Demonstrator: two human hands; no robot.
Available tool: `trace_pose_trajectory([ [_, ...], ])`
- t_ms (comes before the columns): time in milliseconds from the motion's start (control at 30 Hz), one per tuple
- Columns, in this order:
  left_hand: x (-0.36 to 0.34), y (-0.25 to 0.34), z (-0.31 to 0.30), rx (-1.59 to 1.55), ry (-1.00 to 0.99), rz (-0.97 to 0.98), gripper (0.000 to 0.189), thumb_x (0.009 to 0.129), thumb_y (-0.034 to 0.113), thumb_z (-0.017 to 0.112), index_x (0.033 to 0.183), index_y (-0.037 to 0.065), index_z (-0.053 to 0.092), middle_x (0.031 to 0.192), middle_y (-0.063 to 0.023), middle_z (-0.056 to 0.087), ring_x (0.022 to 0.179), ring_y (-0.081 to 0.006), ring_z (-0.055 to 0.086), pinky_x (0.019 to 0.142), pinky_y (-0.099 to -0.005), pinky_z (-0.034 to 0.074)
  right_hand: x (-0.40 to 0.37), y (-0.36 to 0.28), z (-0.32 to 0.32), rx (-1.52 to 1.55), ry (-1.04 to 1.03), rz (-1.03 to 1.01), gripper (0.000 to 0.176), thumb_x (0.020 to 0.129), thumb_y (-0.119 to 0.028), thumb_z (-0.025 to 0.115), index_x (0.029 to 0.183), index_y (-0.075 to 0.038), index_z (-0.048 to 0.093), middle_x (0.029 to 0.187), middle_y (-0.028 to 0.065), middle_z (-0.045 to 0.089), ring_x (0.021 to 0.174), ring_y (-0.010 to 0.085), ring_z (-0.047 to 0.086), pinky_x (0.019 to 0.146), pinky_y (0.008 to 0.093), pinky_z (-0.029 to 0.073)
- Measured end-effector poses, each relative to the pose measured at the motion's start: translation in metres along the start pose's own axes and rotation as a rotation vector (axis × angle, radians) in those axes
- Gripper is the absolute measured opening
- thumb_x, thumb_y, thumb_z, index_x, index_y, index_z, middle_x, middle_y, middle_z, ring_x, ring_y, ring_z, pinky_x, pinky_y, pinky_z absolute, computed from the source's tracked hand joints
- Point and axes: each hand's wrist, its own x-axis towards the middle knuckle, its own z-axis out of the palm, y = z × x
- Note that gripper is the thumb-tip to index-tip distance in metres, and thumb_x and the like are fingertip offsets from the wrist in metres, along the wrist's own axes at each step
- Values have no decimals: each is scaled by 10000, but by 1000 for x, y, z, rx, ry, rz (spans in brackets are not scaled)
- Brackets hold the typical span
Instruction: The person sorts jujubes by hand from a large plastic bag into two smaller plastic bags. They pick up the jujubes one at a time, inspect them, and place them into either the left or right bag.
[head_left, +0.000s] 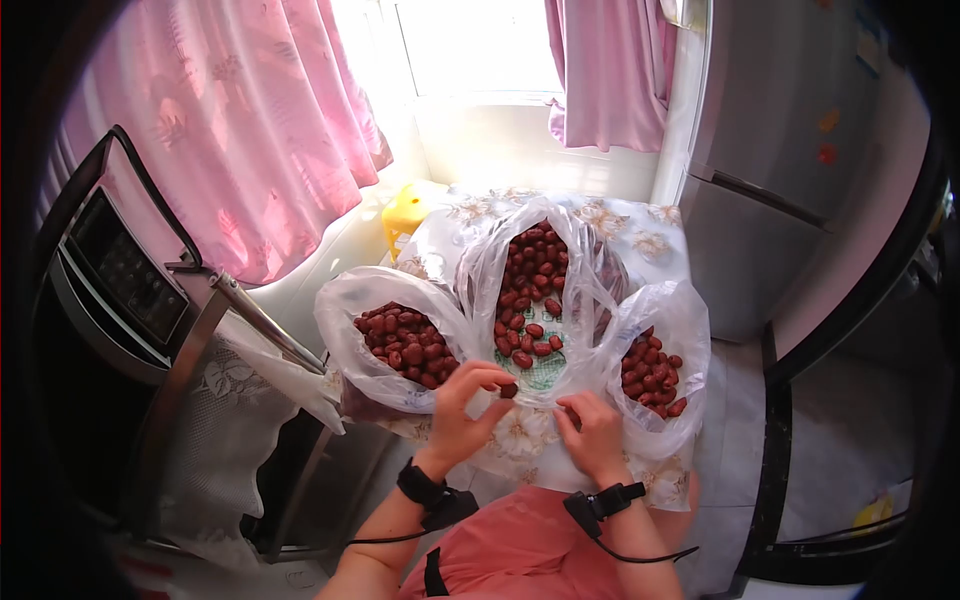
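Three clear plastic bags of red dates stand open on a small table with a floral cloth [640, 232]: a left bag [400, 340], a middle bag [530, 290] and a right bag [655, 370]. My left hand [462, 405] pinches one red date [509, 390] between thumb and fingers, just in front of the middle bag's mouth. My right hand [593, 432] rests palm down on the near edge of the middle bag, fingers curled on the plastic. Both wrists wear black bands with cables.
A yellow stool [408, 212] stands beyond the table under the window. A grey refrigerator [780, 170] is at the right. A metal-framed chair with a white lace cover [235, 400] and a dark appliance [115, 265] stand at the left. Pink curtains hang behind.
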Motion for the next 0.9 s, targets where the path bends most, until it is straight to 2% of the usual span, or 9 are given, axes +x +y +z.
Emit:
trace_pose_trajectory([
  [133, 13, 20, -38, 112, 133, 2, 316, 746, -76, 783, 1031, 29, 694, 1050, -88, 666, 865, -221, 671, 774, -316, 537, 0, 1, -1, -1, -1, -5, 99, 876, -115, 736, 964, -80, 707, 858, 79, 658, 761, 274, 682, 681, 396, 530],
  [200, 21, 21, -56, 316, 229, 114, 307, 750, -63, 783, 1027, 31, 691, 1036, -96, 657, 899, -254, 665, 800, -342, 533, 0, -1, -2, 1, 7, -10, 98, 877, -117, 736, 964, -81, 706, 861, 78, 658, 761, 276, 682, 683, 398, 530],
  [300, 36, 3, -70, 492, 292, 65, 289, 766, -52, 771, 1032, 28, 690, 1040, -111, 646, 938, -285, 647, 836, -362, 522, -1, -2, -3, -2, 7, -15, 99, 878, -120, 734, 963, -81, 705, 865, 77, 659, 765, 280, 680, 688, 403, 531],
  [433, 33, 7, -55, 509, 260, 158, 270, 788, -67, 729, 1040, 22, 689, 1082, -139, 640, 947, -307, 634, 843, -368, 515, -1, 1, -2, -16, 6, -25, 97, 878, -118, 731, 964, -81, 703, 873, 77, 662, 778, 285, 681, 692, 405, 532],
  [467, 27, 10, -46, 360, 198, 40, 264, 788, -67, 726, 1035, 20, 690, 1067, -140, 645, 930, -307, 644, 821, -362, 520, -2, 1, -2, -20, 4, -19, 97, 878, -118, 731, 964, -81, 703, 873, 77, 662, 778, 285, 681, 692, 405, 532],
  [567, 18, 11, -13, 281, -2, 108, 201, 819, -43, 735, 1002, 32, 701, 997, -132, 666, 921, -321, 666, 776, -364, 531, -1, 0, -2, -28, -1, -26, 91, 880, -116, 726, 960, -79, 704, 877, 78, 664, 780, 288, 678, 692, 408, 532],
  [667, 7, 2, 18, 172, -220, 73, 218, 826, -54, 723, 1022, 35, 698, 1039, -142, 670, 964, -339, 666, 828, -393, 535, 1, -2, -2, -7, 8, -5, 83, 883, -115, 722, 954, -78, 703, 877, 83, 661, 775, 293, 675, 689, 413, 530],
  [800, 12, -25, 44, 329, -169, 71, 301, 810, -70, 666, 1093, 30, 676, 1173, -128, 643, 1112, -347, 611, 924, -431, 508, 0, 0, -1, -17, 34, -38, 79, 882, -117, 721, 951, -80, 704, 876, 87, 655, 770, 300, 670, 685, 416, 526],
  [900, 13, -42, 52, 510, -146, 34, 316, 789, -91, 646, 1078, 32, 685, 1176, -124, 633, 1115, -348, 592, 922, -436, 511, 0, 1, -1, -40, 31, -36, 79, 882, -120, 722, 949, -83, 706, 876, 83, 653, 766, 301, 669, 683, 416, 526],
])
